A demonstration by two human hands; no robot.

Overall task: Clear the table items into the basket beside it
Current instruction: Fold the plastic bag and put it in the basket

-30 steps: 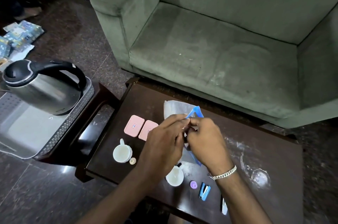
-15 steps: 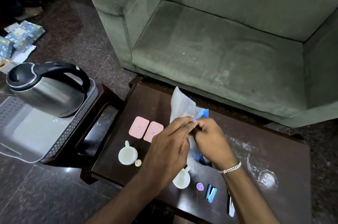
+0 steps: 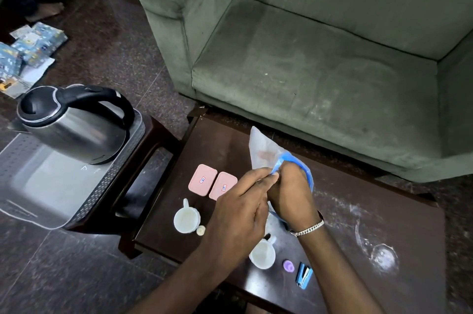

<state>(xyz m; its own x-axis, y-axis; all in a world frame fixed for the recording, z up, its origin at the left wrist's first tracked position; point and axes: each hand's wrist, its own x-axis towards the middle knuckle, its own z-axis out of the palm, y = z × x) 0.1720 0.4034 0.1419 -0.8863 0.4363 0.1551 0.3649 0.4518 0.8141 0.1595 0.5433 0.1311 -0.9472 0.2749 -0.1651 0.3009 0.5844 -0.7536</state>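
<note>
Over the dark wooden table point(image 3: 363, 213) both hands hold a clear plastic bag with a blue rim point(image 3: 266, 149). My left hand point(image 3: 245, 201) pinches the blue rim at its near side. My right hand point(image 3: 291, 193) is pushed into the bag's mouth, the rim looping around it. On the table lie two pink cases point(image 3: 212, 183), a white cup point(image 3: 185, 219) with a small cream knob beside it, a second white cup point(image 3: 262, 254), a purple cap point(image 3: 288, 266) and a blue stapler point(image 3: 304, 275). To the left, the basket point(image 3: 107, 185) holds a steel kettle point(image 3: 74, 121).
A green sofa point(image 3: 320, 57) stands just behind the table. Blue printed packets and papers point(image 3: 28, 47) lie on the dark floor at the far left. White smears mark the table's right side.
The bag has been lifted upright off the table and its mouth spread wider. My right hand has gone deeper into the opening while my left keeps hold of the rim.
</note>
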